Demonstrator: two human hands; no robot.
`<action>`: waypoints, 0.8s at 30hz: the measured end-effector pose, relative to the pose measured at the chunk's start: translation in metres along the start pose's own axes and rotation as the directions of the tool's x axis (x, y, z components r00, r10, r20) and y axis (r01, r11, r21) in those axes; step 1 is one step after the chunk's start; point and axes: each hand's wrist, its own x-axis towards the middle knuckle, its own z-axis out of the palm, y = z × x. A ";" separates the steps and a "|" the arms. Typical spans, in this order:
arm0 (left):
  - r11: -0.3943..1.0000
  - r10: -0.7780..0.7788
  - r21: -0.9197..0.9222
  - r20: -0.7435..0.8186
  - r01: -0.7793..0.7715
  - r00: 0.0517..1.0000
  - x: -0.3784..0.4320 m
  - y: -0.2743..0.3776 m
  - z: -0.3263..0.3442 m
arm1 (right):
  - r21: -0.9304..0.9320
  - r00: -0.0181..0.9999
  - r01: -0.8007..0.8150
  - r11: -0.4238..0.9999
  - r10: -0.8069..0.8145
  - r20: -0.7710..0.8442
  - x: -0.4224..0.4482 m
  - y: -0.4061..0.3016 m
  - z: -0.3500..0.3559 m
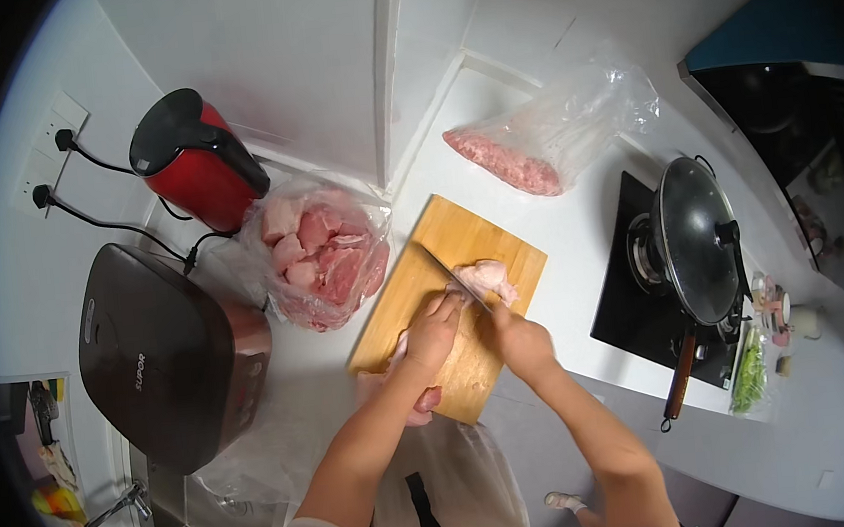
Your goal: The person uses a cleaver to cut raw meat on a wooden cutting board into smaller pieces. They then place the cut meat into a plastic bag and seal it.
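My right hand [523, 341] grips a kitchen knife [441, 265] by its handle, and the blade slants across a wooden cutting board [408, 280]. On the right side of the blade lies a pale piece of raw meat [487, 279]. My left hand [434, 330] presses down with curled fingers on meat close against the blade's left side; the fingers hide most of that part. More raw meat [428, 400] lies at the board's near left edge, partly under my left forearm.
Left of the board sits a plastic bag of meat chunks [322, 246], near a red kettle [196, 178] and a dark Supor appliance [166, 353]. Bagged minced meat [507, 164] lies behind. At right, a lidded wok [698, 239] stands on a hob [621, 306], its handle [681, 380] jutting forward.
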 end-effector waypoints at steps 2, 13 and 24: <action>0.999 0.023 -0.033 0.001 -0.023 1.000 0.001 -0.002 -0.004 | -0.045 0.981 -0.087 0.995 0.094 0.169 -0.036 0.012 -0.013; 1.000 0.011 -0.015 -0.097 -0.012 0.995 0.009 -0.004 0.002 | 0.139 0.985 -0.082 0.987 0.060 0.159 -0.019 0.022 -0.014; 0.997 -0.054 -0.061 -0.074 0.050 0.996 0.006 0.007 -0.009 | 0.201 0.988 -0.073 0.977 0.043 0.147 0.025 0.004 -0.014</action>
